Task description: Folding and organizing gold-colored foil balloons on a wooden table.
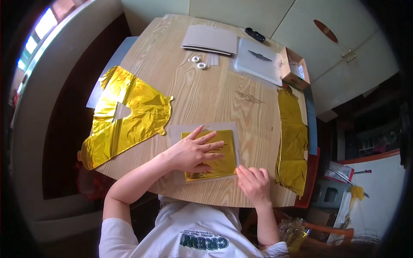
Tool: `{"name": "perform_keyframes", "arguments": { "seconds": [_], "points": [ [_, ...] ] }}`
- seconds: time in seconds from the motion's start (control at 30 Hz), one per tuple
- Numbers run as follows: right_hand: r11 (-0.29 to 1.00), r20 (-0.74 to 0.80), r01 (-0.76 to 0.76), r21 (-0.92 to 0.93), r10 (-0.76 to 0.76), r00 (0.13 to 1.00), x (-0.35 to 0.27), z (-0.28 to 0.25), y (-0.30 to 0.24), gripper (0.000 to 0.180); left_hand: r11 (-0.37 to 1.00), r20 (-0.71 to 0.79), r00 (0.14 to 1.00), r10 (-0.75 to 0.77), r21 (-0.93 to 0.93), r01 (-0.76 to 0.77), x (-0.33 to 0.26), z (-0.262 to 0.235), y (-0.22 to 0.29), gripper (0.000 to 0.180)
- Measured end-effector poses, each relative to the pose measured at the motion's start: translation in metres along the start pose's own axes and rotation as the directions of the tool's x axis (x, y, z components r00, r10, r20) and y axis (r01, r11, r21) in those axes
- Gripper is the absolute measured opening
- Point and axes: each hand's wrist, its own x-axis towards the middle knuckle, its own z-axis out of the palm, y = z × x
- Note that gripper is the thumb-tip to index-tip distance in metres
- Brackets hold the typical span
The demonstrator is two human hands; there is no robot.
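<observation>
A gold foil balloon [229, 139], folded into a flat square, lies on a pale sheet [223, 125] at the table's near edge. My left hand [195, 152] rests flat across the foil with its fingers spread. At the square's near right corner my right hand [254, 182] is closed, its thumb and fingertips pinching the foil's edge. To the left a flat, unfolded gold foil balloon [144, 105] with small tabs hangs partly over the table's edge. Another gold foil piece [292, 142], long and creased, lies along the right edge.
Toward the back of the wooden table [172, 56] are a stack of grey cards [210, 38], two white tape rolls [201, 66], clear plastic sleeves [254, 64], a black object [255, 34] and a wooden box [297, 69]. Several thin brown strips [249, 97] lie right of centre.
</observation>
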Motion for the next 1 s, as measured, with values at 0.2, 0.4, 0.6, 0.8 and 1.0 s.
{"name": "perform_keyframes", "arguments": {
  "seconds": [0.2,0.4,0.6,0.8,1.0],
  "points": [
    [0.981,-0.013,0.064,0.185,-0.062,0.998,0.024,-0.004,-0.047,0.027,1.000,-0.020,1.000,0.021,-0.001,-0.021,-0.003,0.006,-0.004,0.053],
    [0.887,0.153,-0.025,0.461,-0.052,0.987,0.037,0.025,-0.129,0.024,0.999,-0.061,0.997,0.041,-0.006,-0.042,-0.003,0.013,-0.005,0.053],
    [0.841,0.192,-0.068,0.537,-0.043,0.981,0.036,0.033,-0.131,0.016,0.999,-0.079,0.996,0.047,0.010,-0.046,-0.003,0.013,-0.006,0.053],
    [0.919,0.231,-0.040,0.393,-0.056,0.971,0.044,0.035,-0.142,0.013,0.999,-0.068,0.997,0.044,0.011,-0.043,-0.001,0.013,-0.006,0.053],
    [0.867,0.154,-0.009,0.498,-0.078,0.985,0.039,0.034,-0.136,0.010,0.999,-0.064,0.997,0.050,0.023,-0.049,-0.002,0.014,-0.005,0.054]
  ]
}}
